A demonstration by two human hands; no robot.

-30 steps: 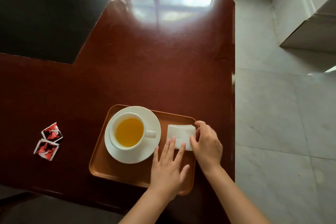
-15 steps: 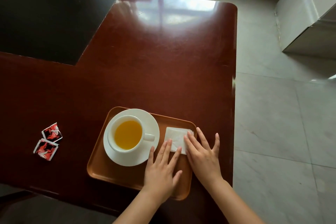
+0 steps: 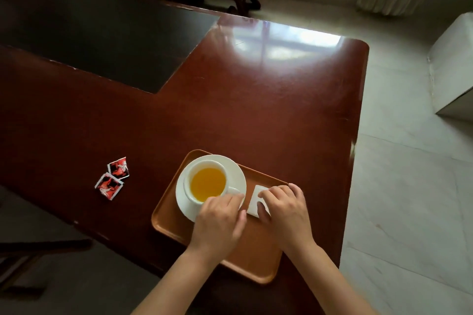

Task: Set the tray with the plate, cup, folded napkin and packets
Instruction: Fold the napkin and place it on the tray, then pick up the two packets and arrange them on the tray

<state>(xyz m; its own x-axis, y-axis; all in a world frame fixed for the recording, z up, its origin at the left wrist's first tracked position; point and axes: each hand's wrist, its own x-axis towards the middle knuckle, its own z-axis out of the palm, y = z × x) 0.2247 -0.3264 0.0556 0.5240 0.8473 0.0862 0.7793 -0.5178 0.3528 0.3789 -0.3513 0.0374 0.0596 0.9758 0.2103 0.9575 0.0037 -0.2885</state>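
Tray [image 3: 179, 225]: brown, on the near part of the red-brown counter [image 3: 256, 115], beside its right edge.
Plate [image 3: 238, 176]: white, on the far-left part of the tray, carrying the cup [image 3: 207, 181] of yellow liquid.
Napkin [image 3: 256, 202]: white, folded, flat on the tray just right of the plate; mostly covered.
Left hand [image 3: 220, 220]: half a second ago flat with fingers spread at the napkin's near edge; now shifted left, fingers curled together, tips at the plate's near-right rim by the cup handle. Whether it grips the rim cannot be told.
Right hand [image 3: 284, 210]: earlier flat and spread beside the napkin; now curled over it, fingertips pressing its top, thumb at its near edge.
Packets [image 3: 112, 179]: two, red and black, on the bare counter well left of the tray; unchanged.
Meaning: the napkin appears placed and is being pressed; the left hand has probably turned to adjusting the plate. Packets remain to be moved.
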